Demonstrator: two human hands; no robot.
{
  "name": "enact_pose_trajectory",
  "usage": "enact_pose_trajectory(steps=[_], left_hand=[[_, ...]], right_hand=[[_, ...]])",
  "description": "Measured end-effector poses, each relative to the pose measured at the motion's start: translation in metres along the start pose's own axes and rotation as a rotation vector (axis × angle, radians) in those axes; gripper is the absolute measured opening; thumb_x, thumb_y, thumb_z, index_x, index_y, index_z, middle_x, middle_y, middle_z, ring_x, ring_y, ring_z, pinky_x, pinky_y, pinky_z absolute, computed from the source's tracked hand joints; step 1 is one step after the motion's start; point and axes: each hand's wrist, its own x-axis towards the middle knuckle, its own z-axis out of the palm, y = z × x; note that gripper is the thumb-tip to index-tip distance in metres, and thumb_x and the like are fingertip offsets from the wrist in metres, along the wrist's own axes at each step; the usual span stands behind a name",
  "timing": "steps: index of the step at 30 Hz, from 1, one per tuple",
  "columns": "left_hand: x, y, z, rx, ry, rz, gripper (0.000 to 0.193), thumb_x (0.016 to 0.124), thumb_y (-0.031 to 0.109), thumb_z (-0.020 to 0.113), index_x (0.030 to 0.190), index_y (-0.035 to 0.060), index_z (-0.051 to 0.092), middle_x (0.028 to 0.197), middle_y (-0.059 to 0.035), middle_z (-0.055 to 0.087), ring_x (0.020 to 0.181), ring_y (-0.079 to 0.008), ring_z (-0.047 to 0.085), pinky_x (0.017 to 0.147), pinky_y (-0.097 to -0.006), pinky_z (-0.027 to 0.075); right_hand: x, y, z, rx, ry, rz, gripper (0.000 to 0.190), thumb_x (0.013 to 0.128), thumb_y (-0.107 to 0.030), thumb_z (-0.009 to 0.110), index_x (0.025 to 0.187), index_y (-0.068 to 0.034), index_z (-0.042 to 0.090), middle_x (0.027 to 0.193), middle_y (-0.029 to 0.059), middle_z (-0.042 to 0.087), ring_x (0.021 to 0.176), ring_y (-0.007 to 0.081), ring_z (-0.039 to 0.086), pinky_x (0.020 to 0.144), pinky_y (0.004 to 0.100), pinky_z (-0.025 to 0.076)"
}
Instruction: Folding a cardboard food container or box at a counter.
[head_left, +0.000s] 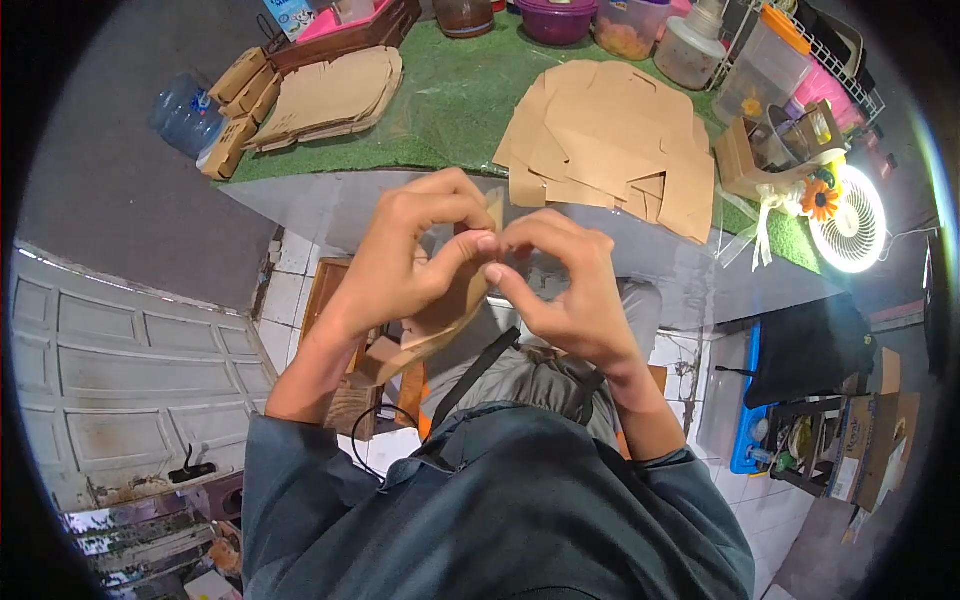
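Observation:
Both hands are close together above my lap, before the table's near edge. Between them is a brown cardboard sheet (442, 330), seen nearly edge-on and slanting down to the left. My left hand (424, 251) pinches its upper end between thumb and fingers. My right hand (559, 277) has its thumb and fingertips at the same upper end; whether they grip it is hidden. On the table's green mat, beyond my right hand, lies a loose pile of flat cardboard box blanks (607, 135). A neater stack of cardboard blanks (330, 97) lies at the back left.
Small folded cardboard boxes (229, 146) stand at the table's left edge beside a blue water jug (186, 112). Plastic containers (555, 19) line the back. At the right are an open cardboard box (739, 161) and a round white fan (847, 217). A white panelled door (135, 375) is at left.

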Motion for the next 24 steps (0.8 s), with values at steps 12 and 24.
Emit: enact_pose_trajectory(steps=[12,24], left_hand=[[-0.041,-0.004,0.039,-0.598,0.225,-0.324,0.027,0.094,0.008,0.071,0.117,-0.0013,0.063,0.098,-0.0024,0.064,0.089,-0.0058,0.063,0.077,-0.0219,0.051],[-0.035,0.023,0.046,-0.189,0.297,-0.17,0.016,0.091,0.008,0.066,0.098,-0.0048,0.071,0.079,-0.0156,0.067,0.067,-0.0231,0.066,0.064,-0.0338,0.05]], right_hand=[[0.007,0.013,0.001,0.129,0.121,0.001,0.008,0.087,-0.015,0.073,0.092,-0.01,0.07,0.074,0.0004,0.061,0.063,0.0134,0.053,0.068,0.0314,0.029],[0.003,-0.005,-0.002,-0.159,0.265,-0.245,0.013,0.086,-0.004,0.069,0.097,-0.011,0.066,0.081,-0.0002,0.062,0.067,0.0132,0.057,0.075,0.0317,0.029]])
